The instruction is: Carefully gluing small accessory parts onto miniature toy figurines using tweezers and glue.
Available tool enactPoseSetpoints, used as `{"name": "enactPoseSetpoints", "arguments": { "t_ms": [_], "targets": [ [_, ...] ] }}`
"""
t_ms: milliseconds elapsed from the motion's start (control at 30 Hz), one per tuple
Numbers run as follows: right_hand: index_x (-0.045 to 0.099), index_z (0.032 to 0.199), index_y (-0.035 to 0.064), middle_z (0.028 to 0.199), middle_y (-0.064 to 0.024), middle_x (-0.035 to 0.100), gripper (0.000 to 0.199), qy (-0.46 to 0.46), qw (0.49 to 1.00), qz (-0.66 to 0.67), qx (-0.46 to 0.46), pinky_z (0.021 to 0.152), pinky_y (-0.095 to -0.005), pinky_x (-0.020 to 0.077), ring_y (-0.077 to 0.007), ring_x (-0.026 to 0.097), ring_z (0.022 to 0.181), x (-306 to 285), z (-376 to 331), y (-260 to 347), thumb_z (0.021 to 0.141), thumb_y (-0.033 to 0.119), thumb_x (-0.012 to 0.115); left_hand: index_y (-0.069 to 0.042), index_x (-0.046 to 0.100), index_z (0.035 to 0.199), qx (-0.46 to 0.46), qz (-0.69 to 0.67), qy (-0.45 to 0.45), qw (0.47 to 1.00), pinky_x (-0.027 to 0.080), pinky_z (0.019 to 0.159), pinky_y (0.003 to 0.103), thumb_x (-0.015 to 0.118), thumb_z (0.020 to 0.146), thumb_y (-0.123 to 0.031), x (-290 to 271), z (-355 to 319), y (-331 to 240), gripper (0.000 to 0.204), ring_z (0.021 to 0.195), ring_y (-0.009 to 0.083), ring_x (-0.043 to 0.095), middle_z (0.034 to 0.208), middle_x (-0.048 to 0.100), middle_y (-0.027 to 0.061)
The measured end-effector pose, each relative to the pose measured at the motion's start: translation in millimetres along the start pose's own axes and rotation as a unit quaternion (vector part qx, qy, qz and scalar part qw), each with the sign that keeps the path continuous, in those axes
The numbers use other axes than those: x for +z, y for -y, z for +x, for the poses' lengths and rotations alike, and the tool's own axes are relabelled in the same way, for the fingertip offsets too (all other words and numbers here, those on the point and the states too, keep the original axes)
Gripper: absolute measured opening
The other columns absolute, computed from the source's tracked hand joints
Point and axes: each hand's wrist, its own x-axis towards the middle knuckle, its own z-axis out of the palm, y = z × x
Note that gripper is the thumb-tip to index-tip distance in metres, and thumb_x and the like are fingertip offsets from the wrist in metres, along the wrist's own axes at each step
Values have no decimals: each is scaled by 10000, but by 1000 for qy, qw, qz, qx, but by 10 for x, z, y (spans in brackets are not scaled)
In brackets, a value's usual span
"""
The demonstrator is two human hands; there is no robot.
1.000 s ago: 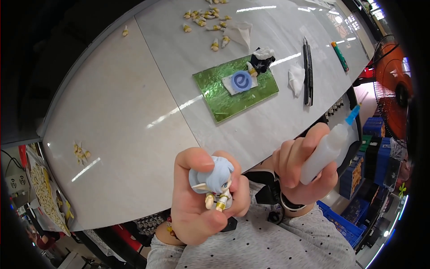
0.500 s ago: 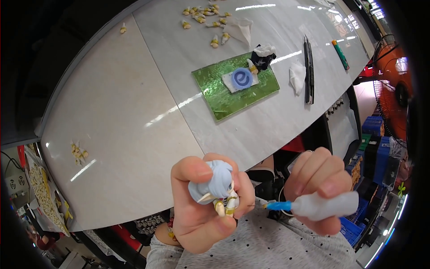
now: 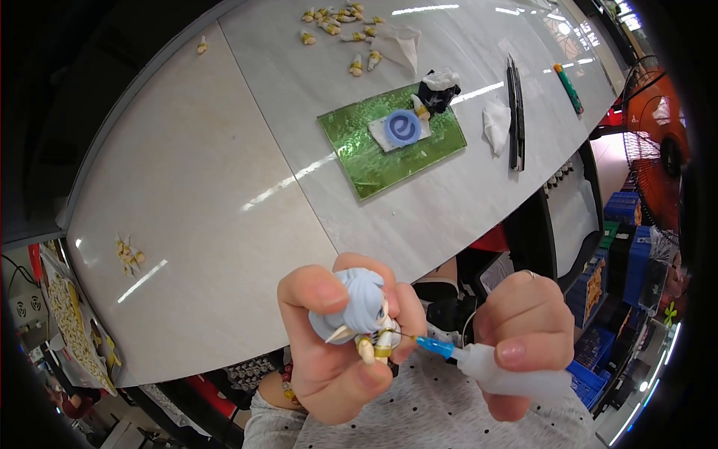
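Observation:
My left hand (image 3: 318,352) is closed round a small figurine (image 3: 351,307) with pale blue hair, a pointed ear and white-and-gold arms. Its face is turned to the right. In my right hand (image 3: 527,329) is a white squeeze bottle (image 3: 516,372) with a blue needle tip (image 3: 435,346). The thin needle points left and reaches the figurine's front by its arms. Whether it touches, and whether anything comes out, is too small to tell.
Beyond my hands a green glass plate (image 3: 374,176) bears a round blue part (image 3: 402,127). Tweezers (image 3: 515,112), a crumpled tissue (image 3: 496,127) and a green marker (image 3: 568,88) lie to its right. Several small figurine arms (image 3: 329,28) lie at the back. An orange fan (image 3: 658,135) stands far right.
My right hand has brought the squeeze bottle left, so its needle now reaches the figurine's front. The bottle has tilted, its base lower. My left hand has barely shifted.

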Motion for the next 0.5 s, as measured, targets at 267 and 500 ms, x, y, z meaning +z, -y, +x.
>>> {"name": "enactPoseSetpoints", "arguments": {
  "t_ms": [267,500],
  "targets": [
    [528,900,41,639,-12,406,413,-119,993,-8,-12,486,-228,285,-114,382,576,52,-16,128,780,435,563,-224,279,1065,-17,-70,-28,997,327,484,241,639,768,-165,1,41,-37,471,540,119,412,941,385,101],
    [508,994,-6,685,-41,397,461,-134,990,38,29,499,-248,274,-132,380,613,-59,-29,15,811,416,495,-273,294,1022,-137,-161,-27,977,274,456,215,682,738,-252,-57,41,-173,482,497,72,347,878,365,65]
  ]
}}
